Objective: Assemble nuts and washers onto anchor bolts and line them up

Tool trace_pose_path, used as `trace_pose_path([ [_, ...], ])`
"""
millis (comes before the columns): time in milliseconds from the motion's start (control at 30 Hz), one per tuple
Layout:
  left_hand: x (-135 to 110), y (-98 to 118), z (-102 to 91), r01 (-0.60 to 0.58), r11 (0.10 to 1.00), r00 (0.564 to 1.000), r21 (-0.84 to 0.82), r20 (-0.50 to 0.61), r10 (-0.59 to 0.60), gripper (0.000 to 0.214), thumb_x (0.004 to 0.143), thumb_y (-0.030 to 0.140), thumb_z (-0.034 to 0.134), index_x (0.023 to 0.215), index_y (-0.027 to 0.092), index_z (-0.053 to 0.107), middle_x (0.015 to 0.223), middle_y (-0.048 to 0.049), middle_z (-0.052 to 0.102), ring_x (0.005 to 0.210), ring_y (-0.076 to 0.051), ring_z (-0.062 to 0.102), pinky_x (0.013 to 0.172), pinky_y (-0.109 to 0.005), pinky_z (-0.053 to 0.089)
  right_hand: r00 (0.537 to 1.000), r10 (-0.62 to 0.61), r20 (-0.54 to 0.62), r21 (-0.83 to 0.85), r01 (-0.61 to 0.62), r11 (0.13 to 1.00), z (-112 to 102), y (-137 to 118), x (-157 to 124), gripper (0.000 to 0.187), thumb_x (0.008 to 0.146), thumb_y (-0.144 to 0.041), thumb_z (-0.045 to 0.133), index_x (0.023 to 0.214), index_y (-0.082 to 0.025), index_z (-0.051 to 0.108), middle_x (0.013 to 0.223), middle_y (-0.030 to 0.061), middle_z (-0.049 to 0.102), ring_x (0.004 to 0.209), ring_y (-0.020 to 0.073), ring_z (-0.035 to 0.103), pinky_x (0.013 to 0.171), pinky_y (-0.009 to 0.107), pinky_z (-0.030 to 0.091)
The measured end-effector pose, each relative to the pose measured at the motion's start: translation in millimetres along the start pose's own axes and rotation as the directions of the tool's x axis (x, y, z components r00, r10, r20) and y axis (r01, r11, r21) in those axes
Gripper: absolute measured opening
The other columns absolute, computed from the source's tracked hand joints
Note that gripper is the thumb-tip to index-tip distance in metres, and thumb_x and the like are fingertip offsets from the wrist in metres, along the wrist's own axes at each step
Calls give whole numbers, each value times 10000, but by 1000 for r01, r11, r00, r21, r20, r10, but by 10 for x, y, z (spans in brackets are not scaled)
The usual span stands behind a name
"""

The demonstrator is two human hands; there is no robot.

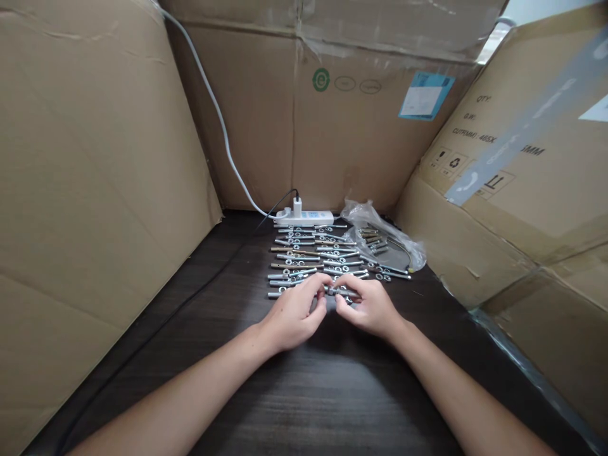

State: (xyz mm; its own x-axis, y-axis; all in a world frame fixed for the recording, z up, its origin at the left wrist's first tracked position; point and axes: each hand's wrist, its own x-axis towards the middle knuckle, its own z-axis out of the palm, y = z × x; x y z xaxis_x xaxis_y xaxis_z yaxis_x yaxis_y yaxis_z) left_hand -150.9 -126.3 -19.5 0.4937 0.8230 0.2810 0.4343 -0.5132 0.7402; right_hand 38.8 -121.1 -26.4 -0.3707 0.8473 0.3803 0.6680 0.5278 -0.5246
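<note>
My left hand [295, 313] and my right hand [369, 308] meet over the dark wooden table [304, 392], both pinched on one metal bolt [338, 291] held level between them. Just beyond my fingers lie rows of several metal bolts, washers and nuts [308, 256]. A clear plastic bag [382, 240] with more bolts in it lies to the right of the rows.
A white power strip [306, 217] with a plugged-in adapter and a white cable [213, 107] sits at the back. Large cardboard boxes wall the table on the left [90, 209], back [342, 107] and right [522, 183]. A black cable [190, 297] runs across the left.
</note>
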Motion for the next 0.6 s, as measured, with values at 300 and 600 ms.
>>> trace_pose_path([
  [300,65,-47,137,432,486,898,-760,312,-312,198,810,265,351,999,220,389,766,26,494,442,-65,377,414,-186,264,998,-16,-65,-29,14,999,-47,-28,4,147,749,-270,550,850,-190,623,572,-26,571,451,91,467,476,195,351],
  [600,66,-30,115,331,399,930,-855,226,-288,287,712,164,405,988,220,456,912,5,488,514,-54,491,465,-196,388,999,37,0,-121,-37,992,5,16,22,170,744,-297,548,850,-200,638,502,-39,529,415,94,429,467,199,335],
])
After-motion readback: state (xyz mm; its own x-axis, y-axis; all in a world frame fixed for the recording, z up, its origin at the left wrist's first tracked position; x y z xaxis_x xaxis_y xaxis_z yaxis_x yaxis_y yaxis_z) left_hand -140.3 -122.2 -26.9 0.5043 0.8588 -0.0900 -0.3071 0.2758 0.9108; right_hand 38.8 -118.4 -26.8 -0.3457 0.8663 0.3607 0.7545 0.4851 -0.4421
